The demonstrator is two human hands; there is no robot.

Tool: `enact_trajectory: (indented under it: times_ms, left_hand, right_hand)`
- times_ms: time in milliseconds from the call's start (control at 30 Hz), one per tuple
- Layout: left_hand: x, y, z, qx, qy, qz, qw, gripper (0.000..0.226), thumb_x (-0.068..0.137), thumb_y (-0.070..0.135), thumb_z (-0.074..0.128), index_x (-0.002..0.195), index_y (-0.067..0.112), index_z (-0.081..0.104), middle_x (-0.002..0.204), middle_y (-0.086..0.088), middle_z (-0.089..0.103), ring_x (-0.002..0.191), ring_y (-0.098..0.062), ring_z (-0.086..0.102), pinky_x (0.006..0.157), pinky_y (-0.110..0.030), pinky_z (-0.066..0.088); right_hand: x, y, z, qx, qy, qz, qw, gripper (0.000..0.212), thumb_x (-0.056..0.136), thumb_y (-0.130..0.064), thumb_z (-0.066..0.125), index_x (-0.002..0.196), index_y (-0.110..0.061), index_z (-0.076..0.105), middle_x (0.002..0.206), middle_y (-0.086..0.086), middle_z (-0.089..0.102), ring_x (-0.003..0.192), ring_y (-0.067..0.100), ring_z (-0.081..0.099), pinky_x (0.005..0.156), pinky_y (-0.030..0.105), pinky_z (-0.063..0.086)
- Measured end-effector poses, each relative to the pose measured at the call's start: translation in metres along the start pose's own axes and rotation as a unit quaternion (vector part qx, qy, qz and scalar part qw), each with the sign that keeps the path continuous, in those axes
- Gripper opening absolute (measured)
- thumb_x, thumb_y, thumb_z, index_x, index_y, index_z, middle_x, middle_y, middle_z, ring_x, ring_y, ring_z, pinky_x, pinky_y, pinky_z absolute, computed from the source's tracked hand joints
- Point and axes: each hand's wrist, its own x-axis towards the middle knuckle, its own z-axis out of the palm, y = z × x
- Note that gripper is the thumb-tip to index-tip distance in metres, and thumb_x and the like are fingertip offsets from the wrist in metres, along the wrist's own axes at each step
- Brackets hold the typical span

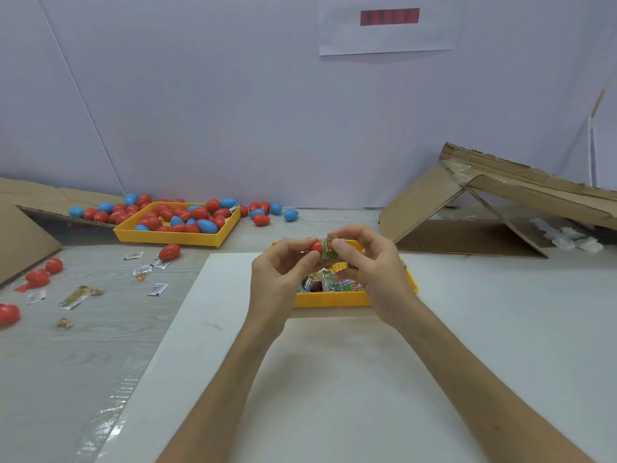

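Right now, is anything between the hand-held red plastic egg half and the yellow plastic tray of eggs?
Nothing visible: left hand pinches the red plastic egg half, right hand its wrapped packet; open air toward that yellow tray.

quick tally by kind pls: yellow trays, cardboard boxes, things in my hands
yellow trays: 2
cardboard boxes: 2
things in the hands: 2, a red egg half in the left hand, a packet in the right hand
total: 6

Egg tray [213, 237] lies left of and behind packet tray [330, 299]
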Motion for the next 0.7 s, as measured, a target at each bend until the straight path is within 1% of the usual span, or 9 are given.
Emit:
enact_trajectory:
  times_ms: [67, 200, 300, 367, 433, 500, 567, 633, 700]
  left_hand:
    - [0.0004, -0.0007, -0.0008, -0.018, -0.023, -0.017, 0.999, 0.014, 0.094, 0.005, 0.066, 0.105, 0.010, 0.072, 0.099, -0.004, 0.078, 0.093, -0.021, 0.076, 0.078, -0.024, 0.059]
    - [0.0005, -0.0023, -0.0005, 0.009, -0.013, -0.014, 1.000, 0.011, 0.095, 0.008, 0.066, 0.103, 0.011, 0.072, 0.101, -0.006, 0.077, 0.094, -0.020, 0.075, 0.078, -0.024, 0.059]
    - [0.0016, -0.0048, 0.0006, 0.001, 0.000, -0.039, 0.999, 0.011, 0.094, 0.008, 0.066, 0.104, 0.008, 0.072, 0.104, -0.009, 0.076, 0.092, -0.020, 0.075, 0.080, -0.027, 0.060]
    - [0.0017, -0.0054, 0.0018, -0.035, -0.005, -0.075, 0.997, 0.014, 0.093, 0.010, 0.066, 0.105, 0.005, 0.071, 0.107, -0.012, 0.075, 0.092, -0.022, 0.075, 0.083, -0.033, 0.061]
    - [0.0015, -0.0050, 0.0021, -0.078, -0.019, -0.112, 0.990, 0.017, 0.092, 0.012, 0.065, 0.106, 0.005, 0.071, 0.110, -0.015, 0.073, 0.094, -0.023, 0.074, 0.082, -0.032, 0.061]
    - [0.0016, -0.0039, 0.0007, -0.110, -0.042, -0.140, 0.983, 0.018, 0.093, 0.014, 0.064, 0.108, 0.006, 0.071, 0.102, -0.014, 0.074, 0.090, -0.020, 0.073, 0.077, -0.027, 0.059]
    - [0.0020, -0.0021, -0.0018, -0.124, -0.071, -0.157, 0.977, 0.026, 0.090, 0.020, 0.065, 0.111, 0.005, 0.069, 0.095, -0.010, 0.073, 0.083, -0.016, 0.071, 0.075, -0.026, 0.059]
    - [0.0020, -0.0006, -0.0029, -0.106, -0.090, -0.155, 0.978, 0.032, 0.086, 0.026, 0.066, 0.112, 0.006, 0.069, 0.090, -0.007, 0.073, 0.079, -0.014, 0.069, 0.074, -0.027, 0.059]
    - [0.0022, 0.0011, -0.0040, -0.052, -0.080, -0.126, 0.987, 0.025, 0.088, 0.025, 0.068, 0.109, 0.011, 0.071, 0.087, -0.005, 0.074, 0.076, -0.015, 0.069, 0.072, -0.029, 0.059]
  right_hand:
    - [-0.0006, -0.0022, -0.0003, -0.021, -0.011, -0.015, 1.000, 0.023, 0.086, -0.016, 0.076, 0.107, -0.012, 0.069, 0.097, -0.002, 0.071, 0.082, 0.018, 0.073, 0.065, 0.027, 0.058]
    - [-0.0011, -0.0034, -0.0008, -0.050, -0.022, -0.007, 0.998, 0.022, 0.089, -0.010, 0.074, 0.110, -0.011, 0.071, 0.090, -0.007, 0.073, 0.088, 0.024, 0.075, 0.074, 0.033, 0.061]
    - [-0.0021, -0.0043, 0.0016, -0.086, -0.003, -0.038, 0.996, 0.025, 0.086, -0.007, 0.077, 0.110, -0.015, 0.072, 0.090, -0.008, 0.073, 0.087, 0.019, 0.075, 0.071, 0.026, 0.059]
    - [-0.0031, -0.0053, 0.0025, -0.138, 0.013, -0.075, 0.987, 0.031, 0.084, -0.009, 0.080, 0.111, -0.021, 0.072, 0.093, -0.010, 0.072, 0.084, 0.012, 0.073, 0.070, 0.021, 0.056]
    - [-0.0037, -0.0042, 0.0018, -0.187, 0.016, -0.109, 0.976, 0.036, 0.082, -0.010, 0.081, 0.115, -0.022, 0.072, 0.098, -0.011, 0.071, 0.084, 0.009, 0.072, 0.073, 0.020, 0.056]
    - [-0.0042, -0.0030, 0.0015, -0.218, 0.013, -0.135, 0.966, 0.039, 0.082, -0.009, 0.081, 0.118, -0.019, 0.071, 0.100, -0.012, 0.070, 0.085, 0.007, 0.071, 0.074, 0.020, 0.056]
    - [-0.0036, -0.0031, 0.0009, -0.229, 0.004, -0.143, 0.963, 0.040, 0.081, -0.007, 0.081, 0.119, -0.016, 0.071, 0.105, -0.010, 0.069, 0.089, 0.007, 0.070, 0.077, 0.020, 0.056]
    - [-0.0026, -0.0047, -0.0015, -0.232, -0.013, -0.145, 0.962, 0.039, 0.081, -0.005, 0.081, 0.118, -0.015, 0.072, 0.108, -0.006, 0.069, 0.093, 0.012, 0.070, 0.079, 0.022, 0.057]
    - [-0.0004, -0.0069, -0.0056, -0.224, -0.029, -0.132, 0.965, 0.037, 0.081, -0.005, 0.081, 0.115, -0.015, 0.073, 0.107, -0.004, 0.070, 0.092, 0.012, 0.070, 0.078, 0.021, 0.056]
